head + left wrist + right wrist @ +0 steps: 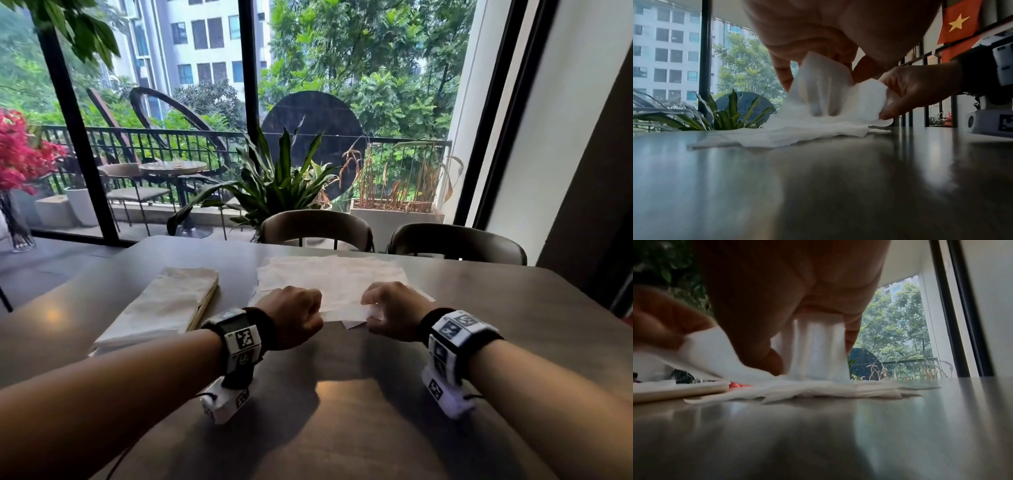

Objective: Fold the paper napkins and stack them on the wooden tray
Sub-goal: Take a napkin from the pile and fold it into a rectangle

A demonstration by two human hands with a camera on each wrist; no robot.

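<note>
Head view looks down; both wrist views skim the table (818, 178), sharing the napkin (818, 129).

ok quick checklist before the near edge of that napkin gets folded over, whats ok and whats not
1. Left hand pinches the napkin's near edge: ok.
2. Right hand pinches the same edge: ok.
3. Near edge lifted off the table: ok, both wrist views show it raised.
4. Only one sheet picked up: cannot tell; more layers lie underneath.
5. Far edge lying flat for the fold: ok in the head view.
6. Room on the wooden tray: cannot tell; folded napkins already cover it.
</note>
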